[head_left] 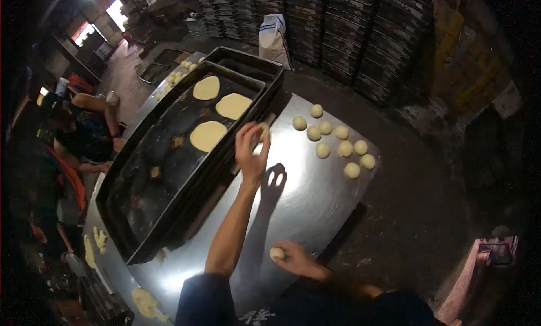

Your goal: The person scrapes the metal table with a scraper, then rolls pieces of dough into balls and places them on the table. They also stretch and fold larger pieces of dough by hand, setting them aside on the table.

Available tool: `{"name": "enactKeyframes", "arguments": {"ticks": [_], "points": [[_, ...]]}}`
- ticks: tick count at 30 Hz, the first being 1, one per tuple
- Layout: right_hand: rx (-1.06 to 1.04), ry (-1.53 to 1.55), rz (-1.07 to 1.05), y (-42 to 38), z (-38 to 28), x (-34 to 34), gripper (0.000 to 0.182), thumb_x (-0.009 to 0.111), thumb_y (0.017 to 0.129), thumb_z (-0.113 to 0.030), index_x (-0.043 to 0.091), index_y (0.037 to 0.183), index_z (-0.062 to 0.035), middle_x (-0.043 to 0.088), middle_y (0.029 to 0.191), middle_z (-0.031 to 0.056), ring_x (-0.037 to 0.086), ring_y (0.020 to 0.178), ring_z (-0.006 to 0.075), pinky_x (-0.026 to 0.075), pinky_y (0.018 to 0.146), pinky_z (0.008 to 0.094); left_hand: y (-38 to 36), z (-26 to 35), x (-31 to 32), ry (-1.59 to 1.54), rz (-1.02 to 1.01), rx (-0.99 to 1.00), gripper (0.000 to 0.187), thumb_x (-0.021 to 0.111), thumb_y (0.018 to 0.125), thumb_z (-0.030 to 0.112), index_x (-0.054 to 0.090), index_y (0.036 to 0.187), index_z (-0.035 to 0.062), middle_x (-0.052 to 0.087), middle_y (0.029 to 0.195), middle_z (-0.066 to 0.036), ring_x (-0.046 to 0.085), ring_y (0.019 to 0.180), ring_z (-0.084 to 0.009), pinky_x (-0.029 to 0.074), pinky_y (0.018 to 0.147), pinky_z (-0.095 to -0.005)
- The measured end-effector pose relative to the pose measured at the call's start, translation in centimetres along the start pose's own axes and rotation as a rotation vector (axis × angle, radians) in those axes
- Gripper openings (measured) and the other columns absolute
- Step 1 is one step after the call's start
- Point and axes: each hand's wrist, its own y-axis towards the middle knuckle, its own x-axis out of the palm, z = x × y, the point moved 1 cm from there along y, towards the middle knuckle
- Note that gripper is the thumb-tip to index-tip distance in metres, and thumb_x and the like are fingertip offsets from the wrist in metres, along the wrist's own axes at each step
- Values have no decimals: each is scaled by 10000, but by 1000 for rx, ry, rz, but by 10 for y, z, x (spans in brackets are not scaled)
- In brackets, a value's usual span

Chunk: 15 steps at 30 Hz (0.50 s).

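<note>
My left hand [252, 152] is raised over the table beside the tray's near rim, thumb and fingers pinched on a small pale piece of dough [264, 132] that is mostly hidden by the fingers. Low over the near part of the table, my right hand [301, 260] grips a round dough ball [277, 253]. Several more dough balls [325, 127] lie loosely grouped at the table's right end. In the large dark tray [186, 199], three flattened dough rounds [209, 136] lie toward the far end.
The shiny metal table [307, 199] carries the tray. Past the tray's far side are more dough balls [176, 78]; flattened dough [145, 302] lies at lower left. A co-worker [84, 129] sits across the tray. A white sack [273, 38] stands before stacked dark trays [360, 33].
</note>
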Motion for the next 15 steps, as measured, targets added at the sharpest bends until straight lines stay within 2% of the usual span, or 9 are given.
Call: {"name": "enactKeyframes", "arguments": {"ticks": [1, 3, 6, 7, 8, 10, 11, 14, 15], "points": [[207, 211, 7, -2, 4, -18, 431, 701, 900, -132, 547, 1286, -18, 614, 1188, 140, 594, 1141, 276, 506, 968, 370, 12, -11, 30, -16, -59, 16, 273, 753, 839, 56, 658, 1091, 11, 601, 1165, -149, 635, 1018, -280, 545, 828, -358], [223, 326, 66, -5, 24, -56, 479, 704, 911, -158, 523, 1327, -1, 625, 1214, 136, 620, 1126, 241, 536, 932, 335, 10, -41, 82, -83, -223, -190, 367, 759, 820, 70, 619, 1155, 17, 566, 1209, -167, 595, 1074, -331, 501, 918, -415], [384, 483, 147, 8, 8, -123, 447, 681, 917, -104, 519, 1316, 17, 620, 1199, 136, 611, 1124, 215, 546, 901, 316, -42, -72, 116, 88, -337, -252, 612, 716, 868, 153, 431, 1366, -61, 414, 1433, -248, 426, 1312, -397, 337, 1109, -454], [313, 449, 221, 13, 8, -140, 436, 662, 921, -78, 513, 1317, 24, 616, 1200, 134, 601, 1135, 207, 546, 903, 314, -68, -64, 112, 204, -323, -249, 694, 698, 886, 200, 357, 1416, -92, 346, 1501, -269, 348, 1384, -415, 256, 1170, -475], [238, 415, 292, 23, 6, -153, 426, 643, 924, -52, 507, 1319, 31, 611, 1201, 131, 590, 1146, 199, 545, 906, 312, -91, -56, 102, 327, -423, -244, 723, 642, 924, 285, 321, 1441, -107, 284, 1547, -274, 271, 1434, -421, 181, 1194, -510], [23, 118, 398, 52, -27, -180, 423, 619, 922, -17, 498, 1325, 31, 607, 1196, 123, 579, 1143, 190, 531, 926, 303, -122, -24, 63, 521, -712, -233, 637, 577, 957, 356, 406, 1430, -34, 343, 1530, -234, 290, 1433, -407, 207, 1174, -543], [-78, 133, 468, 76, -36, -190, 442, 638, 918, -45, 494, 1329, 34, 612, 1201, 140, 587, 1126, 199, 534, 917, 302, -141, -6, 37, 473, -735, -252, 599, 562, 961, 368, 441, 1423, 6, 362, 1523, -220, 295, 1435, -392, 208, 1175, -539], [-342, -345, 709, 145, -103, -224, 474, 668, 909, -142, 507, 1331, 1, 603, 1235, 181, 582, 1163, 276, 471, 998, 368, -199, 41, -47, 501, -806, -293, 622, 567, 956, 388, 404, 1479, 94, 311, 1565, -178, 255, 1457, -379, 199, 1181, -533], [-422, -290, 796, 180, -105, -233, 434, 677, 891, -144, 540, 1279, -8, 610, 1217, 172, 585, 1133, 295, 450, 991, 386, -220, 49, -75, 542, -768, -344, 622, 567, 956, 388, 404, 1479, 94, 311, 1565, -178, 255, 1457, -379, 199, 1181, -533]]}}
